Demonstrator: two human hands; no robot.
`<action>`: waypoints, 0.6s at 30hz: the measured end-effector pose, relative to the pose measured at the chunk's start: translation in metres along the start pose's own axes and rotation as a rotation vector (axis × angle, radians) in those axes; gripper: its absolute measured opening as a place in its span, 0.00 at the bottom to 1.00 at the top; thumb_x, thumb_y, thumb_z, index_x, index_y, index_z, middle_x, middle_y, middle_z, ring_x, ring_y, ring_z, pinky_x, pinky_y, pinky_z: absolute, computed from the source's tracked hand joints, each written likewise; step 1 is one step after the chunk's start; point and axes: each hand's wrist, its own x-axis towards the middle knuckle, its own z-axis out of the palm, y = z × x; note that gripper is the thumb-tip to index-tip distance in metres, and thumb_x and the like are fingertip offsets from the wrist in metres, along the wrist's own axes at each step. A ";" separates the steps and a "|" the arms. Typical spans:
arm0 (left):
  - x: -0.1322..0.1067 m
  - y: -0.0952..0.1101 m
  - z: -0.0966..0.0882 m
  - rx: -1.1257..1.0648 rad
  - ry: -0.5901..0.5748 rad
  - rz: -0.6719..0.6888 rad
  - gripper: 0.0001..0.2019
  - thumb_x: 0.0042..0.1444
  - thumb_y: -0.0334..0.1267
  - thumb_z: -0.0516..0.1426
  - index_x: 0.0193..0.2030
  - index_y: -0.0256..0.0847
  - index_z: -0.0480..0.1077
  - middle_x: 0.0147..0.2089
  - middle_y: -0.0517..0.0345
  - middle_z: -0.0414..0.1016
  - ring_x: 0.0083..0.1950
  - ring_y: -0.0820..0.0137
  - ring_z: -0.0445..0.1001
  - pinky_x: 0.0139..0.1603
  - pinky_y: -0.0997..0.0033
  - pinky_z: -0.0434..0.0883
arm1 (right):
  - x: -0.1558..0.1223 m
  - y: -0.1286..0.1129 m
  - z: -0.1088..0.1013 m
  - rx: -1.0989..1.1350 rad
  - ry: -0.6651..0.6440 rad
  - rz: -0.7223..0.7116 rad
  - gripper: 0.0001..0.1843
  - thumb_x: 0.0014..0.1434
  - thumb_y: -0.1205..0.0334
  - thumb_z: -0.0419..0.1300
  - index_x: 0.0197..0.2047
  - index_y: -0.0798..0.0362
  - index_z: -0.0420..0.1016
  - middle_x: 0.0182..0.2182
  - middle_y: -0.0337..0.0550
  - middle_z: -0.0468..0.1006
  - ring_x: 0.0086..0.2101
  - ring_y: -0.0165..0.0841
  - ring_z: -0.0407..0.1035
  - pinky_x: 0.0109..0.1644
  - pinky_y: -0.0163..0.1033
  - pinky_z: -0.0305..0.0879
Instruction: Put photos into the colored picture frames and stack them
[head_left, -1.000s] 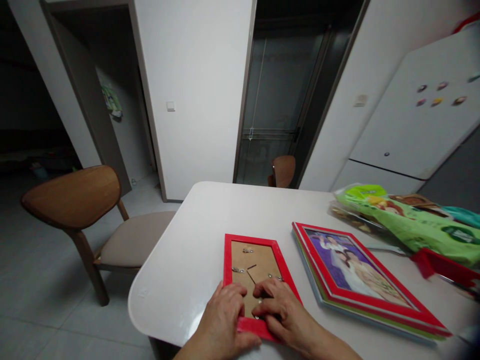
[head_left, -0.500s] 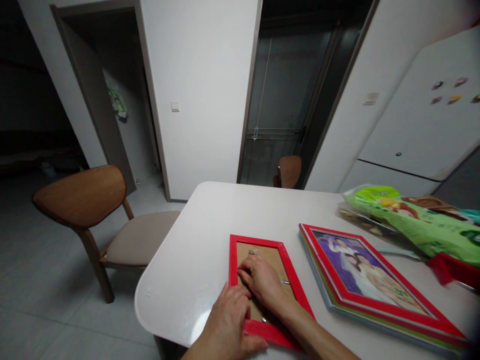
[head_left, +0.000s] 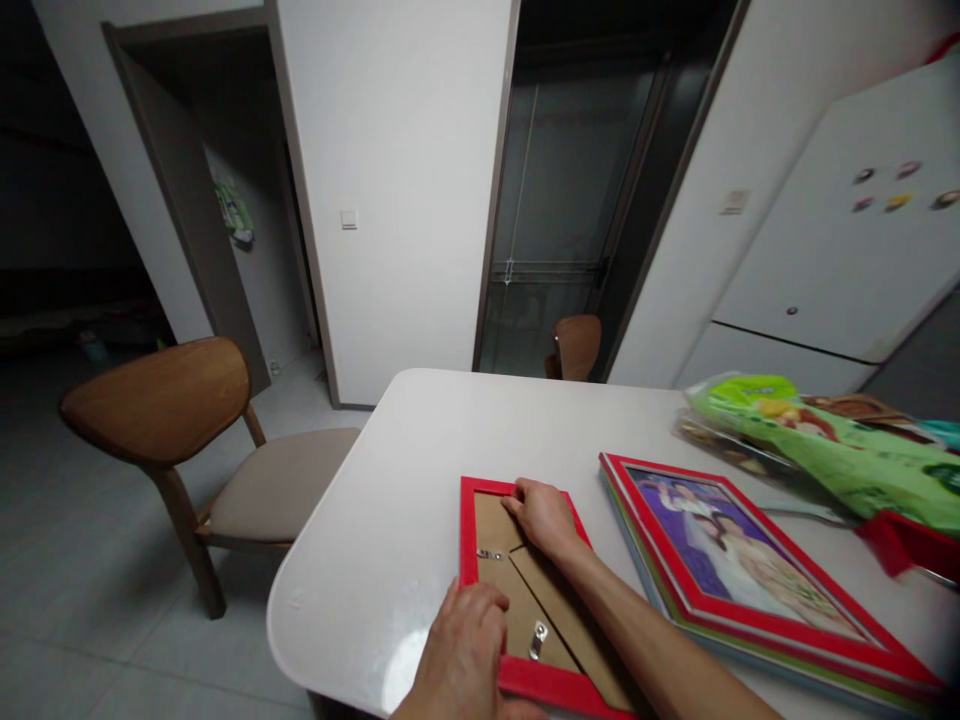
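Observation:
A red picture frame [head_left: 469,520] lies face down on the white table, its brown backing board [head_left: 491,515] facing up. One metal clip [head_left: 490,555] sits at the left edge of the board and another metal clip [head_left: 538,640] near the bottom. My left hand [head_left: 465,640] grips the frame's lower left corner, fingers over the side and thumb by the bottom edge. Up at the top edge, my right hand [head_left: 544,515] has its fingers curled together against the board. What its fingertips touch is hidden, and my right forearm covers much of the frame's right side.
Right of my hands lies a stack of frames, topped by a red frame with a photo [head_left: 739,550]. Behind it are a green plastic package [head_left: 847,440] and a red object [head_left: 907,540]. A wooden chair [head_left: 165,400] stands left of the white table [head_left: 360,560].
My right hand has moved from the left side of the backing up to the top edge, uncovering the left and bottom clips. My left hand stays at the lower left corner.

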 end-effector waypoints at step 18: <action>0.001 0.041 -0.018 -0.737 0.285 -0.139 0.19 0.46 0.56 0.52 0.24 0.41 0.58 0.38 0.52 0.65 0.38 0.63 0.66 0.37 0.66 0.66 | -0.121 -0.026 -0.028 1.547 -0.340 0.395 0.19 0.50 0.47 0.51 0.29 0.55 0.70 0.22 0.42 0.74 0.24 0.30 0.68 0.29 0.37 0.63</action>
